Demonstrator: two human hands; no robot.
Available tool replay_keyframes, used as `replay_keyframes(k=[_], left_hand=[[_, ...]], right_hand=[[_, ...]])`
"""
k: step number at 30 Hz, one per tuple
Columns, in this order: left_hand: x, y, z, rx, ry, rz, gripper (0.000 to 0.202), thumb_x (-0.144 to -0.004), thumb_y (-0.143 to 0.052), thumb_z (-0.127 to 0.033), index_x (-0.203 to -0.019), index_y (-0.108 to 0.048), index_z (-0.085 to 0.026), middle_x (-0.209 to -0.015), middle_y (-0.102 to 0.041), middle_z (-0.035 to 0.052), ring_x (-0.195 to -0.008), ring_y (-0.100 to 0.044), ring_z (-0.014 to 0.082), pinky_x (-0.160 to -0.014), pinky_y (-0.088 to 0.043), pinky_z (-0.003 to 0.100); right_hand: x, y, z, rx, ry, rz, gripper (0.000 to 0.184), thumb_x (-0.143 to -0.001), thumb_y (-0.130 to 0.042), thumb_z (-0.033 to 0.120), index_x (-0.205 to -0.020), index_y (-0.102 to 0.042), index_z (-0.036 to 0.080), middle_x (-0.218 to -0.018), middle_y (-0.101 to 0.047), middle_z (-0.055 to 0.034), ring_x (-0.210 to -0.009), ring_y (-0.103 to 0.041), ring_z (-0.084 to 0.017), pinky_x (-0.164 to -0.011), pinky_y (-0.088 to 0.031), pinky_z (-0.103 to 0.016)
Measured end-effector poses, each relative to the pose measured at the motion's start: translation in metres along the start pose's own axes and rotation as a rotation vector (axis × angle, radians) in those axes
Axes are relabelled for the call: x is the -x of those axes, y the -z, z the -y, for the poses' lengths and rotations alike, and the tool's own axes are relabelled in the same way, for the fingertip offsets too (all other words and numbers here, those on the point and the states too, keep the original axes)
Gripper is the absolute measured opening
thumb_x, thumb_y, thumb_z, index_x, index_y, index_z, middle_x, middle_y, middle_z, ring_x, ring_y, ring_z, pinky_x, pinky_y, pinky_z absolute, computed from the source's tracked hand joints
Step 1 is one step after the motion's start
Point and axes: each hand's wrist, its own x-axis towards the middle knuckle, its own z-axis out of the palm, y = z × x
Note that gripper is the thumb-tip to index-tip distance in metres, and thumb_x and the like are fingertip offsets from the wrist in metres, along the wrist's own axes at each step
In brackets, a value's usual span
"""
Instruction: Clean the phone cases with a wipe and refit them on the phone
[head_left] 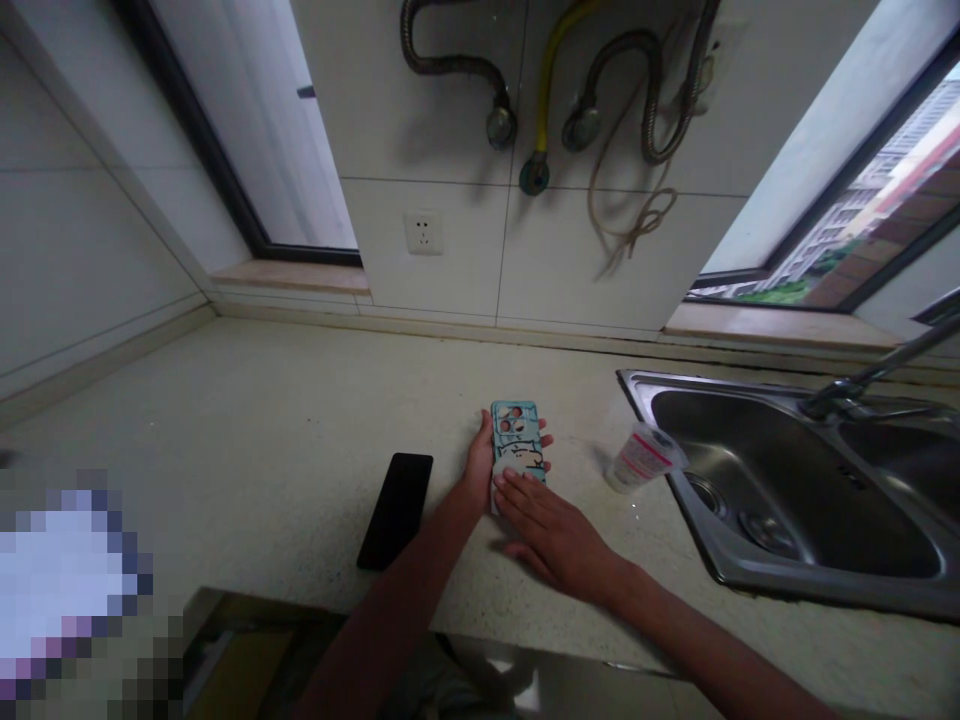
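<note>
I have the left hand (480,468) palm up beneath the light blue phone case (519,440), thumb along its left edge and fingertips curled past its right edge, so the grip is closed around it. My right hand (551,522) lies palm down across the lower part of the case, fingers extended and together; I cannot tell whether they hold the pale patch (512,463) at their tips. Both forearms enter from the front edge of the counter (262,400). The case is located over the counter's middle, with open surface between it and the tiled wall (465,275). To the left, a black phone (396,505) lies flat just beside the left forearm; further room extends beyond it. To the right, a plastic cup (641,460) limits travel near the metal sink (703,538).
</note>
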Motion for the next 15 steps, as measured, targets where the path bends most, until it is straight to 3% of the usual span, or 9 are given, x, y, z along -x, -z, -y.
replay_keyframes(k=[4, 9, 15], left_hand=[[0.000, -0.007, 0.004, 0.023, 0.015, 0.001, 0.064, -0.097, -0.029, -0.061, -0.122, -0.064, -0.013, -0.115, -0.070, 0.0167, -0.107, -0.067, 0.0276, -0.090, -0.053, 0.043], [0.002, -0.014, 0.009, 0.040, -0.031, -0.027, 0.057, -0.099, -0.032, -0.052, -0.125, -0.062, -0.012, -0.115, -0.071, 0.0151, -0.111, -0.066, 0.0261, -0.100, -0.048, 0.040], [0.003, -0.011, 0.012, -0.013, -0.036, 0.014, 0.053, -0.099, -0.038, -0.049, -0.131, -0.060, -0.012, -0.115, -0.071, 0.0144, -0.108, -0.067, 0.0267, -0.101, -0.047, 0.040]], right_hand=[[0.004, 0.002, -0.014, 0.063, -0.105, -0.052, 0.077, -0.098, -0.051, 0.041, -0.158, -0.010, 0.015, -0.157, -0.035, -0.0171, -0.149, -0.025, -0.030, -0.116, -0.038, -0.054], [-0.009, 0.006, -0.041, 0.075, -0.273, -0.140, 0.082, -0.099, -0.047, 0.044, -0.158, 0.003, 0.017, -0.162, -0.017, -0.0193, -0.151, -0.014, -0.033, -0.116, -0.032, -0.059], [-0.030, 0.007, -0.054, 0.011, -0.348, -0.204, 0.078, -0.101, -0.043, 0.041, -0.158, 0.006, 0.021, -0.164, -0.007, -0.0156, -0.152, -0.007, -0.031, -0.119, -0.022, -0.061]])
